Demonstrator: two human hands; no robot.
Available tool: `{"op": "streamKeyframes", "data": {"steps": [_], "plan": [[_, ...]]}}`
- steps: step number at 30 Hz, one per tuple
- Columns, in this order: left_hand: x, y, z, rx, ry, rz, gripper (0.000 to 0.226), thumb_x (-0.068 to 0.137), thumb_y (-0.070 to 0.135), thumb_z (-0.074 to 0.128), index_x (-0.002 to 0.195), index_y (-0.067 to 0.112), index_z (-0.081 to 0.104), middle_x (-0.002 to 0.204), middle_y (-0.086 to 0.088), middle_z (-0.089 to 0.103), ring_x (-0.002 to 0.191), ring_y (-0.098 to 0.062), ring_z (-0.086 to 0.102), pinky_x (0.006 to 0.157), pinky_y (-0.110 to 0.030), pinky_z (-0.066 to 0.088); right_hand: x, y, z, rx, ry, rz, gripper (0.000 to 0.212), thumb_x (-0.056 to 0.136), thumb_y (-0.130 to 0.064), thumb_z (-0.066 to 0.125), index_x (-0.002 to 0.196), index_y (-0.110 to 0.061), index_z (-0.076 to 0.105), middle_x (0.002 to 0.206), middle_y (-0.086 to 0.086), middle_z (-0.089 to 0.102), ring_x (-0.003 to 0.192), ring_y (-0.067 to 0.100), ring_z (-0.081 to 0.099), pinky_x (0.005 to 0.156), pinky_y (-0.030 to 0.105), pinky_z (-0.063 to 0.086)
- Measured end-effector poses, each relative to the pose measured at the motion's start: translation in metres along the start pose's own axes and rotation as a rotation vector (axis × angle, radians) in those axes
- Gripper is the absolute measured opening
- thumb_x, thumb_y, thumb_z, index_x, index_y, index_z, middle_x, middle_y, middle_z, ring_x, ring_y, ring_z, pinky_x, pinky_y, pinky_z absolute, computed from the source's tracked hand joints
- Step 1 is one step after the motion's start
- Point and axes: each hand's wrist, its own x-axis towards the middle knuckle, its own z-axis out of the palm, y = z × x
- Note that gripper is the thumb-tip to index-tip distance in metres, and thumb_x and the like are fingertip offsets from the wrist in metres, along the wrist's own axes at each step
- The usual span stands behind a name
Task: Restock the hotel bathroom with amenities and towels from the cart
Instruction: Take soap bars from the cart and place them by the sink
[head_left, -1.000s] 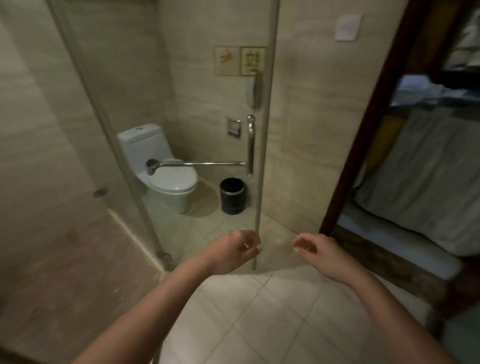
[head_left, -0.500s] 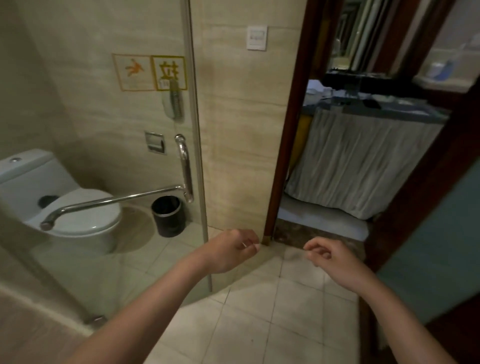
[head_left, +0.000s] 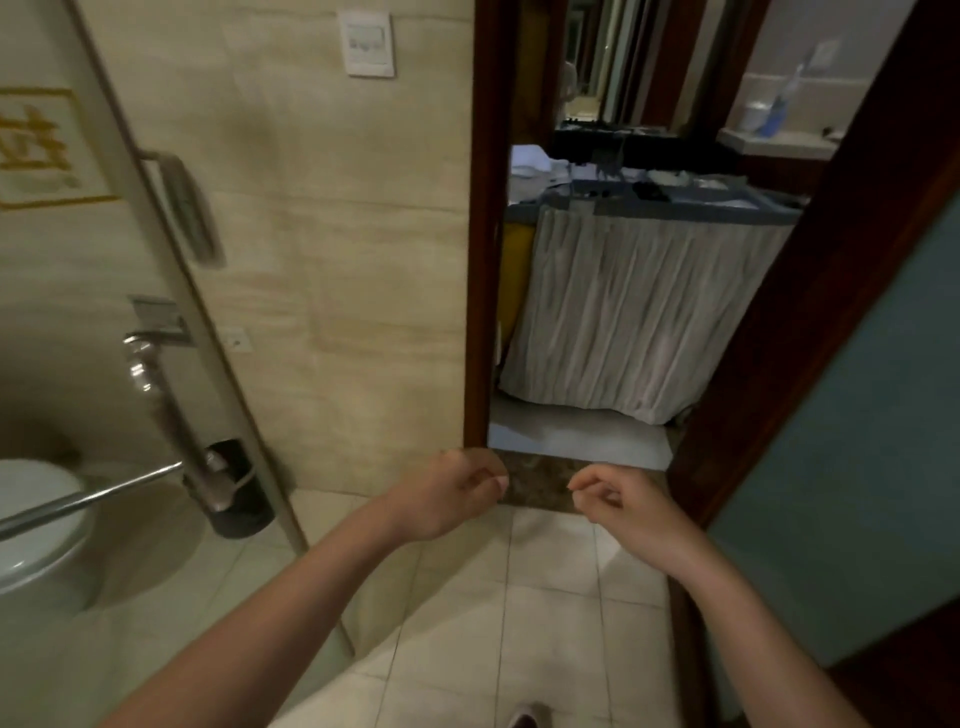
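Cart (head_left: 613, 312) stands just beyond the bathroom doorway (head_left: 480, 234), supplies (head_left: 530, 161) on its top; left hand (head_left: 452, 496) and right hand (head_left: 621, 501) reach ahead, fingers loosely curled round nothing, probably free so they can gather stock there

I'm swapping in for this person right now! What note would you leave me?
Left hand: loosely curled, empty.
Right hand: loosely curled, empty.
Cart: straight ahead, just past the door frame, pale skirt hanging down, small items on top, too blurred to name.
Done: nothing visibly restocked in this view.
Left: walk to the cart, then bring its stock into the bathroom.
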Motion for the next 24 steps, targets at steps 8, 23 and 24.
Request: {"op": "streamKeyframes", "data": {"steps": [8,23,24], "plan": [[0.182,0.019,-0.031,-0.002,0.02,0.036,0.028,0.096,0.031,0.045,0.119,0.02,0.057,0.106,0.006,0.063,0.095,-0.007,0.059,0.079,-0.015,0.049,0.143,0.04,-0.108,-0.003,0.067,0.004,0.012,0.091,-0.027,0.056,0.084,-0.038,0.057,0.088,-0.011,0.064,0.086,0.008,0.062,0.08,0.028,0.051],[0.454,0.018,-0.073,-0.122,-0.104,0.124,0.023,0.098,0.029,0.042,0.116,0.023,0.055,0.109,0.005,0.061,0.103,-0.01,0.057,0.089,-0.026,0.045,0.341,0.093,-0.252,-0.064,0.11,0.016,0.014,0.093,-0.027,0.054,0.098,-0.02,0.066,0.096,-0.01,0.064,0.094,0.005,0.059,0.082,0.023,0.047],[0.476,0.016,-0.075,-0.131,-0.107,0.124,0.025,0.098,0.027,0.042,0.119,0.022,0.054,0.112,0.004,0.06,0.104,-0.01,0.056,0.089,-0.023,0.044,0.36,0.098,-0.261,-0.055,0.118,0.021,0.014,0.093,-0.026,0.054,0.098,-0.02,0.066,0.096,-0.008,0.065,0.094,0.006,0.06,0.083,0.024,0.048]]}}
